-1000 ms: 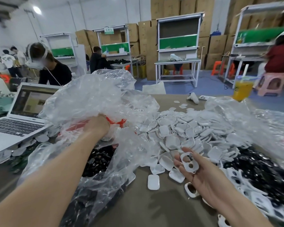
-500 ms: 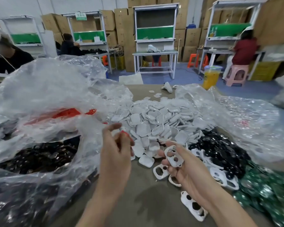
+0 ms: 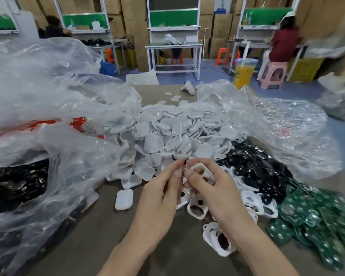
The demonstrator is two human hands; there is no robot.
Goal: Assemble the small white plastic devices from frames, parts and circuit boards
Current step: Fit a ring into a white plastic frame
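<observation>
Early in assembly, I am pinching a small part [image 3: 182, 163] with my left hand [image 3: 159, 198] and gripping a white frame [image 3: 200, 169] with my right hand [image 3: 213, 189]; the circuit boards [image 3: 317, 214] are waiting.

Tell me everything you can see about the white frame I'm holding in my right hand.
The white frame looks like glossy moulded plastic: a rounded rim around open cut-outs. It is tilted and gripped above the table by the right hand. The left hand pinches a small part, too blurred to identify, right by its upper edge.
</observation>
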